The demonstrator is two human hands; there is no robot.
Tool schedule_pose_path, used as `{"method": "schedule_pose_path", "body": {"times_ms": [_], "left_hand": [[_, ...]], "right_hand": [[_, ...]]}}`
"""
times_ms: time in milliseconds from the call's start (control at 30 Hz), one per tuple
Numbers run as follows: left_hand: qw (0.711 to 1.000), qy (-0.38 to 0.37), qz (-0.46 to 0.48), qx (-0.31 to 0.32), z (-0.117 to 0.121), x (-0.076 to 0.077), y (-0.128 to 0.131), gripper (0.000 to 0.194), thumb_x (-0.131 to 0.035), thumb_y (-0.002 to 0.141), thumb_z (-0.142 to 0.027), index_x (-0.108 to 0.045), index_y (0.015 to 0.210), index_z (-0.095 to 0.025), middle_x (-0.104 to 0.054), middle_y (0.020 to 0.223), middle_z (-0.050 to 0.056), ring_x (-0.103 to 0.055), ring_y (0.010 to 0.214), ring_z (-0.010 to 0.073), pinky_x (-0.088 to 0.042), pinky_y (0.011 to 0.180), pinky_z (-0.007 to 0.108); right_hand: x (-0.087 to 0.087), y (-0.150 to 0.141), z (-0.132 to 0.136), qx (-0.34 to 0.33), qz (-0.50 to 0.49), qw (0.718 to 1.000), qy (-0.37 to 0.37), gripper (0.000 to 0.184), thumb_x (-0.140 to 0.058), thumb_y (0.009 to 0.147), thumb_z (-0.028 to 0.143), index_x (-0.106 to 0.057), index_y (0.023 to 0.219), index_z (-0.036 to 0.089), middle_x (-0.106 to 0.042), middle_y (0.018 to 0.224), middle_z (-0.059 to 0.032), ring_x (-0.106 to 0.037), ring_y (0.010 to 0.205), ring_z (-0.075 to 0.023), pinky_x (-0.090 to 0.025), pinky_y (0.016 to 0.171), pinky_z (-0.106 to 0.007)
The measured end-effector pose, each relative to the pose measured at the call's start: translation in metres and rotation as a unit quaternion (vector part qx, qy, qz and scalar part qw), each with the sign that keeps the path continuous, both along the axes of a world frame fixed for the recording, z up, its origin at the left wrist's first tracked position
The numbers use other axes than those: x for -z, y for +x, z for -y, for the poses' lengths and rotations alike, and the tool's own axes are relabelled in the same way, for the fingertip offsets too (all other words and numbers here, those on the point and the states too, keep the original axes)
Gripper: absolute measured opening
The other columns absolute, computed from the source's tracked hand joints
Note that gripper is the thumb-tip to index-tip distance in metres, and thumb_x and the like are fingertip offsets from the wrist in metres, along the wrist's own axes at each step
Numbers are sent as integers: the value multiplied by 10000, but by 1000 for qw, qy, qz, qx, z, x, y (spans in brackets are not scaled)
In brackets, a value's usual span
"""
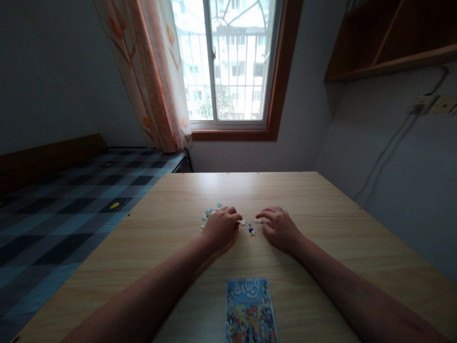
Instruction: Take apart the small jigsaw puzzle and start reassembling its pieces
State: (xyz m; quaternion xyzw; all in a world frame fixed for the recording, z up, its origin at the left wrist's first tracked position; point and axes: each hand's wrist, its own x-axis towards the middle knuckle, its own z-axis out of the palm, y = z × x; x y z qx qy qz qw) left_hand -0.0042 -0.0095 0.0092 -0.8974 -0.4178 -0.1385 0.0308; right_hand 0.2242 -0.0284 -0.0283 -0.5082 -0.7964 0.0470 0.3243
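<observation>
My left hand rests on the table with its fingers curled down at a pale puzzle piece, which pokes out from the fingertips. Opposite it, my right hand has its index finger stretched and its thumb apart, with the fingertips beside another light puzzle piece. Between the hands lies a small joined strip of puzzle pieces, dark blue and white. A loose pile of puzzle pieces shows behind my left hand, which partly hides it.
On the wooden table, a Bluey picture sheet or box lies close to me, between my forearms. A bed with a checked cover stands to the left. Past the table's far edge are a window and a curtain.
</observation>
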Motion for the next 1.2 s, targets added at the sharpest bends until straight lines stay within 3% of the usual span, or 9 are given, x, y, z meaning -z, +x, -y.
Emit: {"method": "schedule_pose_path", "body": {"times_ms": [133,267,433,600,767,967,1200], "left_hand": [[999,3,-13,49,5,1,0,273,-546,898,-236,-707,1114,-286,-647,1049,69,-556,988,233,-482,865,377],[996,12,-13,83,10,4,1,327,-531,925,-271,-652,1223,-332,-609,1178,69,-524,1071,237,-435,972,419],[994,17,-20,106,8,5,1,211,-554,920,-292,-707,1063,-310,-583,1264,53,-491,1154,255,-416,991,434],[994,17,-27,108,4,3,2,171,-542,921,-249,-710,921,-220,-624,1190,66,-512,1109,241,-418,990,403],[994,-1,-17,105,5,3,3,130,-567,892,-210,-697,887,-194,-651,1095,60,-535,1036,224,-423,974,368],[995,-17,9,97,4,5,4,109,-585,882,-216,-691,889,-191,-650,1085,61,-539,1040,216,-422,981,359],[993,-49,61,86,3,10,2,68,-630,832,-206,-695,849,-208,-658,1057,41,-550,1033,215,-433,971,357]], "right_hand": [[-8,-7,8,-47,17,999,17,151,-656,851,252,-753,967,266,-704,1061,-64,-568,1023,-255,-399,933,-434],[-13,-10,12,-71,61,995,27,128,-732,816,359,-751,898,262,-712,1058,-62,-565,1045,-271,-382,948,-467],[-13,-11,12,-81,75,994,21,114,-757,792,367,-742,832,262,-718,1075,-49,-563,1061,-276,-390,953,-466],[-17,-13,16,-100,79,992,16,76,-695,827,290,-758,866,272,-727,1031,-41,-579,999,-253,-403,944,-440],[-24,-17,20,-108,88,990,5,147,-634,837,199,-766,877,248,-733,918,-59,-589,912,-235,-422,895,-404],[-21,-16,18,-97,94,991,8,102,-670,845,267,-769,868,258,-727,897,-61,-583,920,-242,-410,886,-404],[-21,-15,18,-99,85,991,1,82,-678,834,221,-752,863,240,-724,893,-46,-581,903,-224,-411,875,-379]]}}
